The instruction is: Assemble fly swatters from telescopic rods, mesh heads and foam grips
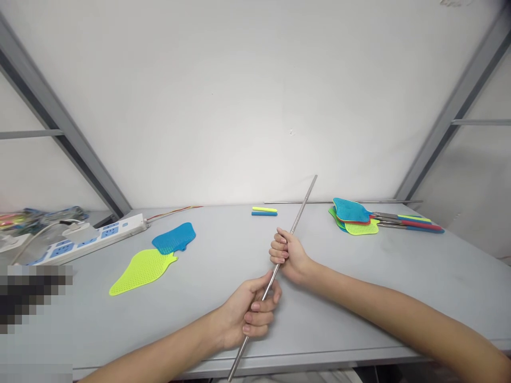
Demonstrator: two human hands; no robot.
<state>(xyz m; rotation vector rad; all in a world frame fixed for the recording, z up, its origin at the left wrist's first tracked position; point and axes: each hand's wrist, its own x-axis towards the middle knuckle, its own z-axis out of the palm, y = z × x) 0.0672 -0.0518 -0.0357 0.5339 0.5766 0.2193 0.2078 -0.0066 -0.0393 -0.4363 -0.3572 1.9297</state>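
A long thin metal rod (303, 203) runs slantwise through both my hands, its upper end pointing away over the table. My left hand (252, 311) is wrapped round the lower part, and the rod's near end sticks out past the table's front edge. Higher up, my right hand (289, 255) grips the rod in a closed fist. To the left lie a blue fly swatter head (174, 238) and a yellow-green fly swatter head (141, 270), their edges overlapping. Behind the hands are a yellow handle sleeve (264, 209) and a blue handle sleeve (264, 214), side by side.
Assembled fly swatters (353, 211) are piled at the right, handles pointing right. Another metal rod (391, 201) lies along the back wall. A white power strip (120, 230) with plugs stands at the left, beside plastic-wrapped items (43, 217). Grey posts (435, 101) frame the table (343, 303).
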